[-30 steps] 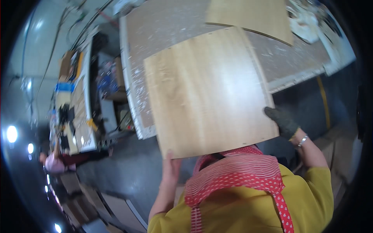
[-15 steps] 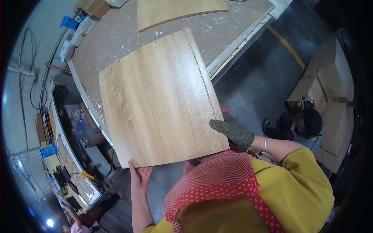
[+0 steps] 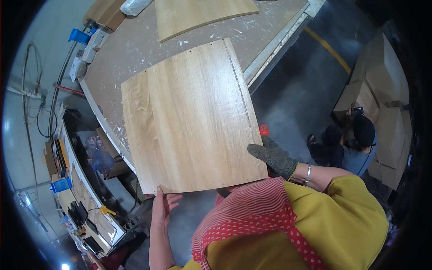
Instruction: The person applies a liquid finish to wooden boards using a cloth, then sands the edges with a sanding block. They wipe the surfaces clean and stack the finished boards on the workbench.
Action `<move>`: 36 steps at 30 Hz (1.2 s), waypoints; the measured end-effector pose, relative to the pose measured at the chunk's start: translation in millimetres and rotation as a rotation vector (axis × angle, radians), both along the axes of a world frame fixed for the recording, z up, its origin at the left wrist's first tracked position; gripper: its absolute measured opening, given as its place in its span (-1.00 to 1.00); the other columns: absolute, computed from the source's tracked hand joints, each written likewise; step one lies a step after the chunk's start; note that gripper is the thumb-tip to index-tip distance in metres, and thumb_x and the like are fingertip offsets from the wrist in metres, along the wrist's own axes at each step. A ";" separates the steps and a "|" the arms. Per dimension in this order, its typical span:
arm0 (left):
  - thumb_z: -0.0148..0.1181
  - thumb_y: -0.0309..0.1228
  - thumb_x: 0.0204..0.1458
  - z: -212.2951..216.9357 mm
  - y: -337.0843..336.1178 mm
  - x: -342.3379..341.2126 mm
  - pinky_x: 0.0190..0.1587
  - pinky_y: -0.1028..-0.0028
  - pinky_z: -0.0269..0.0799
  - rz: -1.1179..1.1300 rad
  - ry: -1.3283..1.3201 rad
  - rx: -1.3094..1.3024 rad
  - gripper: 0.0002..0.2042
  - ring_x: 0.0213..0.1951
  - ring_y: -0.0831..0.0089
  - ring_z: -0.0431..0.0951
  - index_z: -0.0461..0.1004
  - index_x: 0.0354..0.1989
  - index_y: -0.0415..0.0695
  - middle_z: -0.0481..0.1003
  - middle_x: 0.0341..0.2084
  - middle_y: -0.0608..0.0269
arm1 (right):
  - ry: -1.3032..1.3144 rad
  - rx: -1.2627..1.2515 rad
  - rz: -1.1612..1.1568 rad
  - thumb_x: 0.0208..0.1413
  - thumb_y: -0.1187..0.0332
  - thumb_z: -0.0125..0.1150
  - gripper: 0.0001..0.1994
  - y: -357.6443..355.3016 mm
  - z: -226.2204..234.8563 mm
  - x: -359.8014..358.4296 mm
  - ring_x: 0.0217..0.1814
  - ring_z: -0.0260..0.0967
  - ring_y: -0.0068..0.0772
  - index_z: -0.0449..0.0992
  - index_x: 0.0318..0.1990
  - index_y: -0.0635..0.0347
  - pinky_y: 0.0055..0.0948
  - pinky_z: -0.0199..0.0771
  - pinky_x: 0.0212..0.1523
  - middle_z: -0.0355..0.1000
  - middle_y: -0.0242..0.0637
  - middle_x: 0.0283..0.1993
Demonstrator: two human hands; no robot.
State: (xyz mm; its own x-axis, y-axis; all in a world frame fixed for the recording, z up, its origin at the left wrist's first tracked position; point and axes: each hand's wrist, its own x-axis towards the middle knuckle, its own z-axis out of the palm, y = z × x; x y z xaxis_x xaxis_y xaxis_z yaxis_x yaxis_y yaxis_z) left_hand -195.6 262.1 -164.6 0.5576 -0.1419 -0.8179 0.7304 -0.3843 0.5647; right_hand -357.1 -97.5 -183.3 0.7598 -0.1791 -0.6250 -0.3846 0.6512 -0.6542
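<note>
Between my hands is a light wood-grain panel (image 3: 189, 121), tilted, with small holes along its far and near edges and a groove running beside its right edge. My left hand (image 3: 165, 202), bare, grips the near left corner with the thumb at the edge and other fingers partly under the board. My right hand (image 3: 273, 158), in a dark grey knitted glove, clasps the right edge near the close corner; its thumb lies on top and the other fingers are mostly hidden. The panel's far part overlaps the worktable (image 3: 114, 58) in view.
A second wood-grain panel (image 3: 202, 15) lies on the table's far side. Cardboard boxes (image 3: 389, 130) stand at the right, where a crouching person (image 3: 360, 139) holds a dark device. At left is a bench (image 3: 87, 195) with tools; plastic bottles (image 3: 99, 157) sit below the table.
The held panel has shifted slightly right and turned a little, its far edge now lower in view. Both hands keep their hold. The whole view has shifted somewhat.
</note>
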 end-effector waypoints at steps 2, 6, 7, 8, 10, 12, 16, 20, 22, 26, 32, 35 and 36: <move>-0.18 0.08 0.25 -2.4 1.7 12.8 -0.39 0.59 0.52 -0.005 -0.011 -0.003 -0.40 -0.21 0.33 0.63 0.30 0.13 -0.26 0.56 -0.16 0.04 | -0.055 0.030 -0.049 0.11 0.17 0.30 -0.47 9.5 -4.0 1.7 -0.12 0.50 -0.45 0.36 0.11 0.38 -0.48 0.54 -0.14 0.49 -0.16 -0.08; -0.08 0.07 0.22 -6.2 4.5 50.4 -0.43 0.65 0.48 -0.018 -0.031 -0.028 -0.47 -0.25 0.42 0.63 0.37 0.06 -0.19 0.58 -0.23 0.13 | -0.083 0.154 -0.089 0.12 0.21 0.29 -0.53 31.5 -14.8 10.9 -0.13 0.50 -0.45 0.39 0.06 0.38 -0.48 0.55 -0.13 0.51 -0.18 -0.11; -0.06 0.07 0.21 -7.5 4.0 60.8 -0.44 0.66 0.48 -0.053 -0.029 -0.026 -0.47 -0.26 0.43 0.63 0.38 0.05 -0.19 0.58 -0.24 0.15 | -0.068 0.237 -0.100 0.13 0.22 0.29 -0.54 36.0 -16.8 13.7 -0.13 0.50 -0.45 0.40 0.05 0.38 -0.48 0.56 -0.12 0.51 -0.18 -0.12; -0.05 0.08 0.20 -8.7 3.4 71.5 -0.44 0.66 0.47 -0.050 -0.022 -0.002 -0.45 -0.28 0.45 0.63 0.37 0.06 -0.19 0.58 -0.23 0.15 | -0.033 0.248 -0.088 0.13 0.20 0.29 -0.50 41.3 -18.9 18.6 -0.10 0.50 -0.44 0.34 0.10 0.37 -0.47 0.57 -0.11 0.49 -0.16 -0.07; -0.12 0.16 0.20 -12.8 1.3 89.5 -0.41 0.64 0.45 -0.094 -0.063 0.062 -0.39 -0.28 0.44 0.62 0.35 0.08 -0.19 0.58 -0.23 0.14 | -0.092 0.149 -0.131 0.13 0.20 0.29 -0.46 50.5 -20.7 28.0 -0.07 0.49 -0.43 0.28 0.15 0.35 -0.45 0.57 -0.11 0.46 -0.14 -0.02; -0.21 0.24 0.18 -18.3 -1.0 102.6 -0.37 0.63 0.45 -0.125 -0.103 0.037 -0.32 -0.29 0.42 0.62 0.34 0.10 -0.20 0.57 -0.24 0.12 | -0.067 0.192 -0.103 0.11 0.16 0.31 -0.35 58.2 -19.6 37.1 -0.01 0.46 -0.41 0.16 0.23 0.32 -0.43 0.58 -0.09 0.40 -0.11 0.06; -0.20 0.24 0.18 -27.5 -2.8 108.4 -0.36 0.62 0.46 0.009 -0.102 0.042 -0.31 -0.31 0.38 0.61 0.33 0.11 -0.20 0.55 -0.20 0.08 | -0.051 0.102 -0.011 0.04 0.07 0.37 -0.31 53.4 -16.4 40.3 -0.07 0.45 -0.46 0.23 0.19 0.28 -0.49 0.54 -0.12 0.41 -0.17 0.04; -0.14 0.10 0.22 -28.3 -17.2 73.6 -0.14 0.43 0.47 0.167 -0.226 0.011 -0.42 -0.09 0.39 0.53 0.28 0.16 -0.17 0.46 -0.03 0.14 | -0.110 0.066 0.329 0.11 0.06 0.29 -0.51 -12.6 -25.5 17.5 -0.22 0.37 -0.55 0.38 0.06 0.19 -0.58 0.41 -0.23 0.40 -0.34 -0.10; -0.11 0.05 0.22 -26.2 -33.9 37.6 -0.06 0.32 0.42 0.271 -0.282 -0.066 -0.46 0.05 0.37 0.42 0.23 0.22 -0.09 0.37 0.09 0.21 | -0.317 -0.438 0.432 0.21 0.19 0.15 -0.65 -67.6 -35.0 9.2 -0.12 0.37 -0.55 0.41 0.07 0.15 -0.53 0.40 -0.08 0.41 -0.33 -0.06; -0.09 -0.04 0.24 -32.8 -101.1 -37.7 0.07 0.27 0.33 0.507 -0.400 -0.147 -0.49 0.15 0.35 0.32 0.18 0.25 -0.10 0.32 0.15 0.24 | -0.472 -0.432 -0.037 0.28 0.26 0.05 -0.59 -181.0 -45.0 48.0 0.04 0.39 -0.53 0.31 0.21 0.25 -0.52 0.42 0.02 0.41 -0.30 0.06; -0.34 -0.20 0.34 -49.0 -170.3 -60.9 0.28 0.20 0.18 0.771 -0.527 -0.340 -0.52 0.28 0.17 0.20 -0.05 0.36 -0.11 0.14 0.28 0.06 | -1.032 -1.904 0.123 -0.05 0.30 0.34 -0.29 -255.5 -46.6 184.1 0.40 0.09 0.02 0.21 0.31 -0.14 -0.22 0.18 0.33 0.03 0.10 0.39; -0.34 -0.20 0.34 -54.7 -175.1 -61.2 0.25 0.18 0.23 0.844 -0.557 -0.290 -0.53 0.24 0.15 0.25 -0.03 0.35 -0.11 0.16 0.26 0.04 | -0.794 -1.901 0.679 -0.07 0.36 0.31 -0.39 -253.5 -61.7 215.5 0.32 0.17 0.06 0.29 0.22 -0.02 -0.18 0.26 0.27 0.18 0.04 0.31; -0.29 -0.19 0.32 -56.2 -176.0 -63.4 0.21 0.19 0.28 0.874 -0.578 -0.279 -0.53 0.20 0.16 0.30 0.02 0.33 -0.12 0.21 0.23 0.05 | -0.919 -1.915 0.555 -0.07 0.40 0.28 -0.42 -251.5 -65.8 219.1 0.30 0.19 0.06 0.30 0.19 0.03 -0.17 0.28 0.25 0.22 0.03 0.27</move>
